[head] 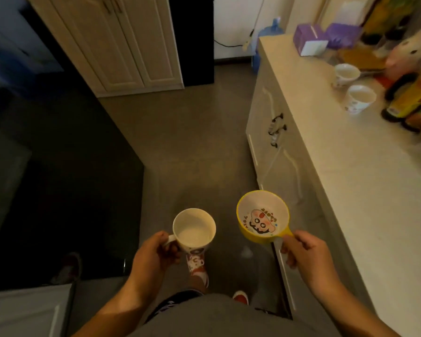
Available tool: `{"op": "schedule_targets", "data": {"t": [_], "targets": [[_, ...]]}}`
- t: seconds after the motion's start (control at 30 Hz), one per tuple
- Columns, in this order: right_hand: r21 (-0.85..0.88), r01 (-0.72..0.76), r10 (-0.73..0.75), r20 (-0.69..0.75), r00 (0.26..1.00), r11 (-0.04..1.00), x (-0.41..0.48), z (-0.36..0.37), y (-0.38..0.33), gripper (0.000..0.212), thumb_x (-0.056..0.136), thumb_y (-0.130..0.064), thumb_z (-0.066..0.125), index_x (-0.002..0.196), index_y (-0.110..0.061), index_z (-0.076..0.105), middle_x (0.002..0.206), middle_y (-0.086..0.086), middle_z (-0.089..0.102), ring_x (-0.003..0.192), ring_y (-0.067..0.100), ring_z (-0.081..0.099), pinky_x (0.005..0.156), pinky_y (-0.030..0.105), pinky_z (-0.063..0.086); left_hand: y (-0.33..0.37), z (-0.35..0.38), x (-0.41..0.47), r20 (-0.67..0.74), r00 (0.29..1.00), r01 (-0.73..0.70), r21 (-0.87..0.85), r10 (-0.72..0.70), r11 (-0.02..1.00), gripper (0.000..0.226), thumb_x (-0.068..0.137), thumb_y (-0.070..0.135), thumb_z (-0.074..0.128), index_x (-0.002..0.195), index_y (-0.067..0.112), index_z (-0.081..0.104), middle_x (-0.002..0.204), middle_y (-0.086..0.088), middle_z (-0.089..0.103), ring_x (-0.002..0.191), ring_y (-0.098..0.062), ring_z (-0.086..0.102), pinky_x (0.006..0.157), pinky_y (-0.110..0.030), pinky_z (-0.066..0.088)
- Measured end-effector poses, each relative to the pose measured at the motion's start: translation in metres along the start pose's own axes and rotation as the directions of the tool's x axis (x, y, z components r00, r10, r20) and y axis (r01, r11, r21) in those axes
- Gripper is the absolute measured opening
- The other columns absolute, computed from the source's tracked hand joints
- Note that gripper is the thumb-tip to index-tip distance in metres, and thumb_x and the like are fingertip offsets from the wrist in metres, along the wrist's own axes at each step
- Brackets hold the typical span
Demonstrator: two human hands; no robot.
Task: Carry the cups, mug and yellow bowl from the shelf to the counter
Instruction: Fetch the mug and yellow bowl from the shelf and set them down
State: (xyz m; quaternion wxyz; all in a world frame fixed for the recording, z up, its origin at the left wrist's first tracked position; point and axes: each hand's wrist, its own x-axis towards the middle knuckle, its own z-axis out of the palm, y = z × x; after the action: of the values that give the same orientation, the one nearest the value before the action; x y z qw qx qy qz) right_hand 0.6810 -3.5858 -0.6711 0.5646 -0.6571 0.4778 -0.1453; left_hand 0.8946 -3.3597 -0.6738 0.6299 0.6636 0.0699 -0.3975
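Observation:
My left hand [153,254] grips the handle of a white mug [194,229] with a printed outside, held upright over the floor. My right hand [306,254] pinches the short handle of a yellow bowl [263,216] with a cartoon face inside, held level beside the counter front. Two white printed cups [345,74] [359,98] stand upright on the pale counter [350,171] at the right, far ahead of both hands.
Purple boxes [309,38], a dark bottle lying on its side [408,100] and other clutter fill the counter's far end. Cabinet doors [272,152] sit under the counter. A dark block [58,181] lies left, white cupboards [122,45] ahead, a water jug [270,32] beyond.

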Motion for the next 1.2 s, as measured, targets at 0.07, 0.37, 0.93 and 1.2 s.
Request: {"op": "schedule_targets", "data": {"t": [0.07, 0.37, 0.93, 1.2], "targets": [[-0.008, 0.014, -0.014, 0.028, 1.000, 1.000, 0.037, 0.021, -0.019, 0.029, 0.091, -0.008, 0.061, 0.062, -0.008, 0.063, 0.049, 0.011, 0.056, 0.040, 0.010, 0.048, 0.048, 0.031, 0.039, 0.015, -0.004, 0.031, -0.039, 0.999, 0.008, -0.014, -0.009, 1.000, 0.035, 0.096, 0.022, 0.043, 0.067, 0.013, 0.061, 0.058, -0.004, 0.061, 0.055, -0.016, 0.061, 0.059, -0.032, 0.050], [0.084, 0.016, -0.013, -0.029, 0.999, 0.996, 0.158, 0.074, -0.073, 0.030, 0.090, -0.003, 0.060, 0.060, 0.000, 0.062, 0.046, 0.013, 0.056, 0.037, 0.010, 0.046, 0.039, 0.019, 0.039, 0.126, 0.001, 0.175, 0.020, 1.000, -0.015, 0.055, 0.014, 0.998, 0.040, 0.094, 0.023, 0.045, 0.060, 0.021, 0.066, 0.056, -0.003, 0.061, 0.057, -0.017, 0.061, 0.060, -0.035, 0.048], [0.125, -0.120, 0.157, -0.355, 0.922, 0.985, 0.295, -0.007, -0.104, 0.032, 0.089, -0.008, 0.063, 0.057, -0.005, 0.065, 0.045, 0.009, 0.059, 0.036, 0.013, 0.048, 0.040, 0.023, 0.042, 0.246, 0.229, 0.350, 0.219, 0.965, 0.093, 0.237, -0.147, 0.967, 0.026, 0.089, 0.008, 0.043, 0.067, 0.005, 0.055, 0.049, -0.009, 0.054, 0.045, -0.021, 0.056, 0.049, -0.032, 0.043], [0.147, -0.128, 0.181, -0.440, 0.880, 0.981, 0.367, -0.060, -0.128, 0.032, 0.090, -0.010, 0.062, 0.058, -0.012, 0.064, 0.046, 0.002, 0.061, 0.036, 0.009, 0.050, 0.042, 0.023, 0.044, 0.291, 0.353, 0.388, 0.359, 0.920, 0.032, 0.329, -0.156, 0.944, 0.031, 0.090, 0.006, 0.041, 0.062, 0.003, 0.054, 0.044, -0.009, 0.054, 0.045, -0.024, 0.052, 0.047, -0.031, 0.043]]}}
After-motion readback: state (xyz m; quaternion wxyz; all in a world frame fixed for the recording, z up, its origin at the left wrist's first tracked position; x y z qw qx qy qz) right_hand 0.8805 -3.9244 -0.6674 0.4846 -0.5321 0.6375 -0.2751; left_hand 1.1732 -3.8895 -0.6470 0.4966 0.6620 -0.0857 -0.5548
